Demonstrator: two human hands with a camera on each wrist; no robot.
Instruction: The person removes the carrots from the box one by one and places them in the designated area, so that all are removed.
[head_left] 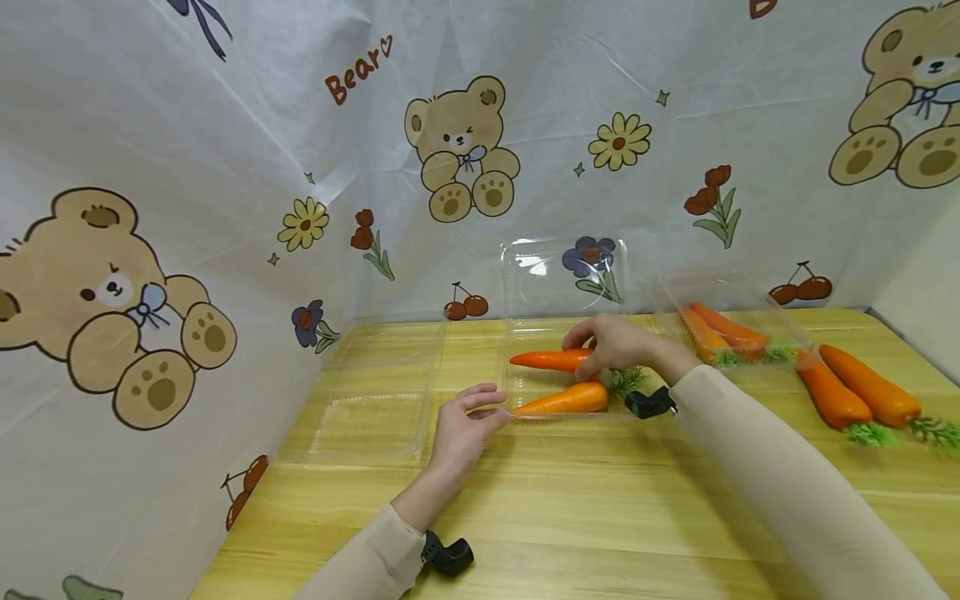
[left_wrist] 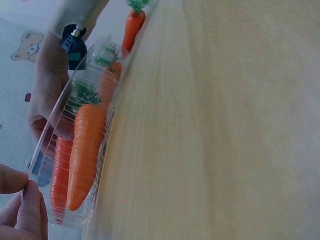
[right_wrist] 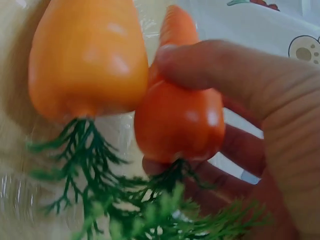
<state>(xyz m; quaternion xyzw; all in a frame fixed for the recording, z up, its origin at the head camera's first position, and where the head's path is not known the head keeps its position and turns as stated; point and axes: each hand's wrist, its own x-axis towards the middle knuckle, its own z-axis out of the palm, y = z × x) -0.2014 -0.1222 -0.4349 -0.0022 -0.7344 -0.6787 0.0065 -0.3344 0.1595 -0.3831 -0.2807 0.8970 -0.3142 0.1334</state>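
My right hand (head_left: 617, 343) grips a red-orange carrot (head_left: 551, 360) near its thick end, inside an open clear plastic box (head_left: 517, 387). In the right wrist view, the thumb lies on top of this carrot (right_wrist: 177, 120) and fingers curl beneath it. Beside it in the box is a lighter orange carrot (head_left: 566, 400), with green leafy tops at the right. At the box's front left corner, my left hand (head_left: 465, 425) pinches the rim between thumb and finger, as the left wrist view shows at the clear rim (left_wrist: 37, 160).
Another open clear box (head_left: 367, 417) stands at the left. A clear box (head_left: 720, 292) holding carrots (head_left: 727, 329) is at the back right. Two loose carrots (head_left: 870, 387) lie on the wooden table (head_left: 562, 500) at the right. A bear-patterned cloth (head_left: 562, 192) hangs behind.
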